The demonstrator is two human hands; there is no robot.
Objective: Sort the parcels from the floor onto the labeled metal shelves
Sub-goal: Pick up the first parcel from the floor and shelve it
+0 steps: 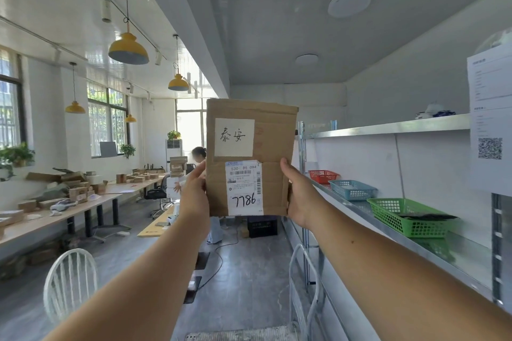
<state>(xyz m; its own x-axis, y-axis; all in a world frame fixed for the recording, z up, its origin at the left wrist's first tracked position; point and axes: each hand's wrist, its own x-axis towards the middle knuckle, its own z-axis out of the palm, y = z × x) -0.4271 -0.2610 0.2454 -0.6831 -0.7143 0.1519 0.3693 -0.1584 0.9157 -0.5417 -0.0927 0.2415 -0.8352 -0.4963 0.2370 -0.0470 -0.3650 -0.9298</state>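
Observation:
A flat brown cardboard parcel (271,141) is held upright at arm's length in the middle of the view. It bears a white handwritten label above and a shipping label marked 7786 below. My left hand (194,194) grips its lower left edge, and my right hand (300,196) grips its lower right edge. The metal shelves (388,127) run along the right wall, just right of the parcel.
On the middle shelf stand a red basket (322,176), a blue basket (353,189) and a green basket (410,217). A paper notice (489,119) hangs on the near post. A white chair (70,282) stands lower left, long tables (55,219) with boxes lie left, and a person (199,155) stands behind the parcel.

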